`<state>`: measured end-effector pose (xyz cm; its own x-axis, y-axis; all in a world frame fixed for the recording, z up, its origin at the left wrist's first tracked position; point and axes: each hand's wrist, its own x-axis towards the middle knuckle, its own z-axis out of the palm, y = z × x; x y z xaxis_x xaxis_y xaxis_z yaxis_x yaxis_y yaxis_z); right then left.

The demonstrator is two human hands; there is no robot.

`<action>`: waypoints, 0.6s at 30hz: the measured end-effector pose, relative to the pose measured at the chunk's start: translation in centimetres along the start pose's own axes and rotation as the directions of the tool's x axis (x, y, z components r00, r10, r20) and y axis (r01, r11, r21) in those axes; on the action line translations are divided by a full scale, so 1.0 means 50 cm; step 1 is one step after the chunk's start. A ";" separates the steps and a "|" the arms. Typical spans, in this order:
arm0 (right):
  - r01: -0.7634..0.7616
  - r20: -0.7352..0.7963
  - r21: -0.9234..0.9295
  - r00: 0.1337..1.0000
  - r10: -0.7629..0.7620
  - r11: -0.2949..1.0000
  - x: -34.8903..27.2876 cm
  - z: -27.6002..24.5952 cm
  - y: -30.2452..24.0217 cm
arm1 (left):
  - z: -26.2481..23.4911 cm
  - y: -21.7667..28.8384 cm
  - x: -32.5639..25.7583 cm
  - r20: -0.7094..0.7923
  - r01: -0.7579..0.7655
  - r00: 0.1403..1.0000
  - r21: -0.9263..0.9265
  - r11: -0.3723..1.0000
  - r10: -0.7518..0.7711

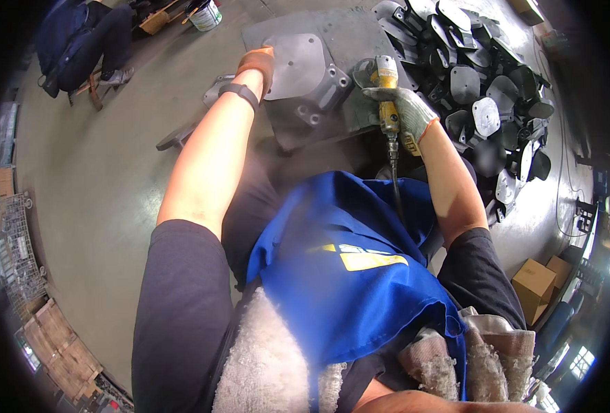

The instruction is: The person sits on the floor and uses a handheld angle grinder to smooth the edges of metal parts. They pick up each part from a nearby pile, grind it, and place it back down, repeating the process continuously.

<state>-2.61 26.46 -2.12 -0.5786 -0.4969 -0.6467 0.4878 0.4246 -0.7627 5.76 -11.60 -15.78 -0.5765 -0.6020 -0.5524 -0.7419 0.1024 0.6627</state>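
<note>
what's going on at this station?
A person has the gloved left hand at the left edge of a flat grey metal plate on a grey board. The gloved right hand grips a yellow power tool, likely an air sander, right of the plate and off its face. Similar metal parts lie heaped on the right; a co-worker sits upper left.

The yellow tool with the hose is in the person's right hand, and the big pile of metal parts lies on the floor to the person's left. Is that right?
Not quite: the pile of metal parts lies on the floor to the person's right, as the head view shows. The yellow tool is indeed in the right hand.
</note>
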 end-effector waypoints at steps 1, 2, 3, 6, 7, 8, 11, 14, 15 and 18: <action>-0.007 -0.023 -0.019 1.000 0.006 1.000 0.009 -0.009 0.009 | 0.001 0.011 -0.019 0.005 0.011 1.000 0.067 0.998 -0.012; -0.011 -0.050 -0.039 0.999 0.009 0.999 0.010 -0.017 0.010 | -0.001 0.026 -0.042 0.008 0.020 1.000 0.130 0.991 -0.021; -0.007 -0.077 -0.058 0.997 0.002 0.998 0.004 -0.022 0.007 | -0.009 0.044 -0.068 0.002 0.023 1.000 0.193 0.981 -0.023; 0.090 -0.012 -0.020 0.996 -0.091 0.996 -0.052 -0.028 -0.005 | -0.063 0.070 -0.066 -0.034 -0.005 0.999 0.311 0.951 0.016; 0.107 0.017 0.008 0.994 -0.107 0.994 -0.070 -0.036 -0.011 | -0.075 0.091 -0.080 -0.046 -0.015 0.998 0.339 0.941 0.032; 0.140 0.090 0.104 0.985 -0.150 0.985 -0.094 -0.043 -0.012 | -0.092 0.106 -0.087 -0.072 -0.034 0.995 0.379 0.925 0.066; 0.089 0.207 0.254 0.968 -0.144 0.963 -0.168 -0.017 -0.014 | -0.096 0.100 -0.068 -0.092 -0.143 0.972 0.500 0.854 0.216; 0.018 0.130 0.242 0.990 -0.051 0.970 -0.190 0.021 0.004 | -0.049 0.151 -0.113 -0.114 -0.162 0.952 0.598 0.785 0.283; 0.012 0.136 0.201 0.990 -0.040 0.979 -0.200 0.033 -0.007 | -0.039 0.173 -0.146 -0.139 -0.139 0.949 0.624 0.769 0.284; 0.001 0.252 0.059 0.968 -0.016 0.998 -0.209 0.061 -0.026 | -0.070 0.053 0.061 0.067 -0.253 0.923 0.848 0.466 0.379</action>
<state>4.80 28.78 5.62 -0.4031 -0.6779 -0.6147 0.5251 0.3788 -0.7621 3.24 -15.92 -13.94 -0.8361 -0.4639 -0.2928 -0.4903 0.8713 0.0196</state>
